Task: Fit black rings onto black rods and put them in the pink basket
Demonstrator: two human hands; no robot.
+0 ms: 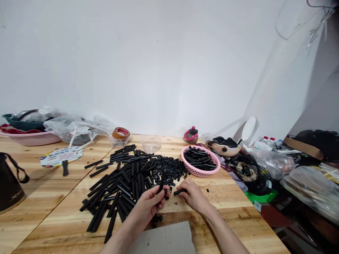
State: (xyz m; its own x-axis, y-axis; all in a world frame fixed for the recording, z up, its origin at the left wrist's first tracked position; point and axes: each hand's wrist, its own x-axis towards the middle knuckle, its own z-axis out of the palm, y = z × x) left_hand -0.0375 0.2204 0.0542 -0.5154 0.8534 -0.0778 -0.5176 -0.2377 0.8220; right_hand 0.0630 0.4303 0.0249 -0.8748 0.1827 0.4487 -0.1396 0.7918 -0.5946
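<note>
**Left tube [160, 187] and right tube [180, 192], 1 per hand**

Both tubes are black, slim and straight. The left tube tilts up towards 12 o'clock, pinched between thumb and fingers of the left hand [150, 201]. Dark bits at those fingertips are too small to make out. The right tube lies nearly level, its free end pointing to 9 o'clock, gripped by the curled fingers of the right hand [194, 197]. The 2 hands are near each other but apart.

From the hands, a loose pile of long black tubes [127, 187] spreads from 9 to 11 o'clock. A heap of short black pieces [169, 168] sits at 12 o'clock. At 1 o'clock stands a pink basket [200, 173], filled with more black tubes. A grey sheet [169, 240] lies at 6 o'clock on the wooden table [58, 225]. Farther off, at 11 o'clock, rests a brown tape roll [116, 133].
</note>
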